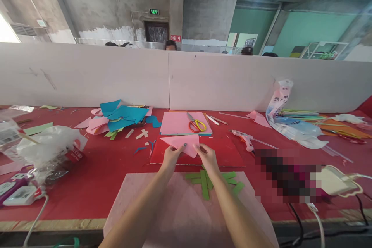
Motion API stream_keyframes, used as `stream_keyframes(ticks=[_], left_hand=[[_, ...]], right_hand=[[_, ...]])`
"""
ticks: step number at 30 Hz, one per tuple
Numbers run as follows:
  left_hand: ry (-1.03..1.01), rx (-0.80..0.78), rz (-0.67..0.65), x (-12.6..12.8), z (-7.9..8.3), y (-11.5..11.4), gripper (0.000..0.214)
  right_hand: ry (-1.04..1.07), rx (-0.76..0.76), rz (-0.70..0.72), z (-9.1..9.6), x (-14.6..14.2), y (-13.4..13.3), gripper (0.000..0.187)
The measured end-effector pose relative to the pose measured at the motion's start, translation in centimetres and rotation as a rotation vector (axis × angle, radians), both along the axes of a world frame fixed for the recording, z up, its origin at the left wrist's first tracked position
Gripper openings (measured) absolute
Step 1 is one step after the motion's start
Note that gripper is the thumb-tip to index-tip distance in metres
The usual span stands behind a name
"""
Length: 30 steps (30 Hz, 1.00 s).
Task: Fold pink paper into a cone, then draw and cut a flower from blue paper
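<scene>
A piece of pink paper [186,142], folded to a triangle-like shape, is held up over a red board [225,153]. My left hand [174,153] pinches its lower left edge, thumb on top. At the right corner, the fingers of my right hand [207,154] close on the same paper. Behind it lies a stack of pink sheets [174,122], with scissors [197,123] with red and yellow handles on top. Several green paper strips [205,186] lie near my right forearm, on a pale pink sheet [133,190].
A glue gun [244,138] lies right of the board. Blue paper scraps [124,116] are piled back left. Plastic bags [43,147] stand at left; another plastic bag [290,124] leans on the white partition [221,81]. A power strip [20,193] and cables are near the front edge.
</scene>
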<state>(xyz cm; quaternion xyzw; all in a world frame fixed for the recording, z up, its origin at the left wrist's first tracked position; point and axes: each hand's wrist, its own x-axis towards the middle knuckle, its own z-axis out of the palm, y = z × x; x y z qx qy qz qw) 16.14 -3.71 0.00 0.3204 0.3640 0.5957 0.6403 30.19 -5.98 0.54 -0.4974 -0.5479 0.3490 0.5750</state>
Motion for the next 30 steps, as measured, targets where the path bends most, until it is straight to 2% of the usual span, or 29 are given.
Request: stream_keyframes(ticks=[3, 14, 17, 20, 22, 25, 27, 30], left_hand=[[-0.018, -0.012, 0.023, 0.0, 0.1, 0.0, 0.042], [-0.027, -0.045, -0.050, -0.2, 0.3, -0.3, 0.040], [-0.039, -0.062, 0.017, -0.4, 0.6, -0.2, 0.040], [-0.099, -0.081, 0.082, -0.6, 0.8, 0.1, 0.040], [-0.133, -0.075, 0.098, -0.7, 0.9, 0.2, 0.039], [-0.162, -0.062, 0.112, -0.8, 0.8, 0.4, 0.038], [-0.168, -0.060, 0.121, -0.8, 0.6, 0.4, 0.038], [-0.158, -0.069, 0.118, -0.8, 0.4, 0.4, 0.036]], right_hand=[[0.002, -0.010, -0.014, -0.2, 0.1, 0.1, 0.039], [-0.030, 0.010, -0.030, 0.0, 0.0, -0.4, 0.036], [0.054, 0.025, -0.077, 0.3, 0.2, -0.2, 0.036], [0.115, -0.029, -0.140, 0.6, 1.2, 1.4, 0.044], [-0.039, -0.049, -0.180, 0.9, 1.9, 3.2, 0.042], [-0.564, -0.071, -0.325, 1.4, 2.7, 6.6, 0.028], [-0.852, -0.060, -0.382, 1.7, 2.9, 8.6, 0.026], [-1.105, -0.083, -0.434, 1.7, 2.7, 11.0, 0.030]])
